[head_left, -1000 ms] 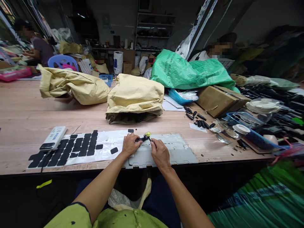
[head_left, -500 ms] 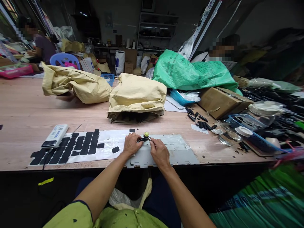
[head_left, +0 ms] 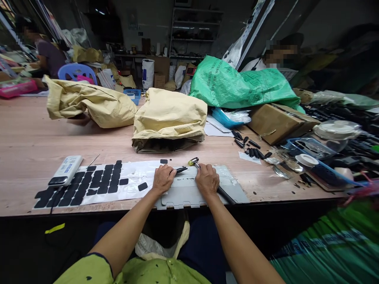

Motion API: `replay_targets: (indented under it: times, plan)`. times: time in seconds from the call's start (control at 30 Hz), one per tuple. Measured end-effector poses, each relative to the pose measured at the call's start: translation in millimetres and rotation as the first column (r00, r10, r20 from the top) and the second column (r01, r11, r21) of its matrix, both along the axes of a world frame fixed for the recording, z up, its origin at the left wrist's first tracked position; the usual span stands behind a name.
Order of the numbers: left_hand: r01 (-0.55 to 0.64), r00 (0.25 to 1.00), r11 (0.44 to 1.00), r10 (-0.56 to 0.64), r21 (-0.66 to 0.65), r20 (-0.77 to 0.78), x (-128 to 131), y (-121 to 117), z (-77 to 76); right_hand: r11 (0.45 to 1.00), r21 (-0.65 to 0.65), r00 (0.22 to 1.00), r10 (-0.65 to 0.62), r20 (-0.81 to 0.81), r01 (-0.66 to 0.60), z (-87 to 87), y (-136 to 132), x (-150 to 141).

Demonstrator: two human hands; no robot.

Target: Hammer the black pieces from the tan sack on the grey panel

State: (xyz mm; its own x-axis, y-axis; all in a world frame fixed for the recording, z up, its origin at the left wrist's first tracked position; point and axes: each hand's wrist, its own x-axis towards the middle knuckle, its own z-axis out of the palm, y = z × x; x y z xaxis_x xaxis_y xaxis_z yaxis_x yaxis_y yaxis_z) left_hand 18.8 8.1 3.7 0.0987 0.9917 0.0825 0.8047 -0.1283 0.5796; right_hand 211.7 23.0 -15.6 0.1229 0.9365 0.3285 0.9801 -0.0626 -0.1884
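Note:
My left hand (head_left: 162, 178) is closed on a small black clip-like part (head_left: 180, 170) that pokes out to the right over a grey metal plate (head_left: 189, 189). My right hand (head_left: 207, 179) grips a small hammer (head_left: 194, 161); its yellow-and-metal head sticks out past the fingers at the top left, and its black handle (head_left: 226, 195) runs down to the right. The hammer head sits a short way right of the black part. Left of my hands lies a white sheet (head_left: 97, 183) covered with several black adhesive pads.
A white remote-like device (head_left: 65, 170) lies on the sheet's left end. Tan paper sacks (head_left: 168, 118), a green bag (head_left: 237, 85), a cardboard box (head_left: 278, 122) and loose black parts (head_left: 250, 149) crowd the table behind. Trays and a lidded bowl (head_left: 331, 132) stand right. Other people sit far left and right.
My right hand has pulled right and turned, so the hammer head left the black part and the handle now shows. The left hand has stayed put.

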Motion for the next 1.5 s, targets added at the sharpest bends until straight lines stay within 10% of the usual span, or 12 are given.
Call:
replay_targets:
  times: [0.23, 0.43, 0.63, 0.77, 0.9, 1.1, 1.3, 1.5]
  plan:
    - [0.072, 0.997, 0.996, -0.07, -0.055, 0.04, -6.6, -11.2, 14.8, 0.999, -0.032, 1.0, -0.014, -0.007, 0.014, 4.9, 1.4, -1.5]
    - [0.38, 0.915, 0.925, -0.371, -0.029, 0.161, -30.2, -80.6, 29.3, 1.0, -0.017, 1.0, -0.013, -0.008, 0.013, 4.7, 1.3, -2.1]
    - [0.415, 0.909, 0.909, -0.415, -0.017, 0.032, -36.1, -124.1, 19.6, 1.0, -0.009, 1.0, -0.017, 0.007, 0.017, 5.4, 0.2, -2.7]
    - [0.297, 0.953, 0.952, -0.3, 0.073, 0.037, -28.7, -86.3, 18.8, 1.0, 0.011, 1.0, -0.014, 0.019, 0.014, 3.8, -0.1, -2.5]
    - [-0.057, 0.997, 0.988, 0.05, 0.142, 0.052, -34.5, -0.6, 22.7, 1.0, 0.02, 1.0, -0.01, 0.025, 0.009, 2.5, 0.5, -1.8]
    - [-0.485, 0.857, 0.874, 0.479, 0.018, -0.188, -58.2, 103.9, 31.2, 1.0, 0.004, 1.0, -0.007, 0.016, 0.007, 2.3, 1.9, -1.0]
    - [-0.509, 0.819, 0.859, 0.463, -0.057, -0.338, -61.0, 133.1, 24.5, 0.999, -0.025, 1.0, -0.022, -0.001, 0.022, 3.6, 3.9, -0.8]
    - [-0.522, 0.81, 0.853, 0.496, 0.001, -0.312, -64.4, 111.3, 29.2, 0.999, -0.042, 1.0, -0.024, -0.007, 0.023, 6.9, 3.7, -2.0]
